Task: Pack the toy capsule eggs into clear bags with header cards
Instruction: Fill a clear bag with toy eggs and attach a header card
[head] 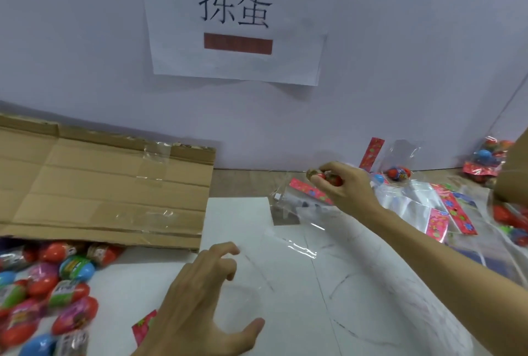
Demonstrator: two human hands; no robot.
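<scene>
An egg (328, 178), red with a printed wrap, is gripped in the curled fingers of the right hand (343, 187), held above a clear bag (297, 212) with a pink header card (310, 191) lying on the white table (237, 218). The left hand (205, 298) hovers low with fingers loosely spread, holding nothing. More eggs (45, 284) lie heaped at lower left below a flattened carton (100, 184). Filled bags (485, 161) lie far right.
</scene>
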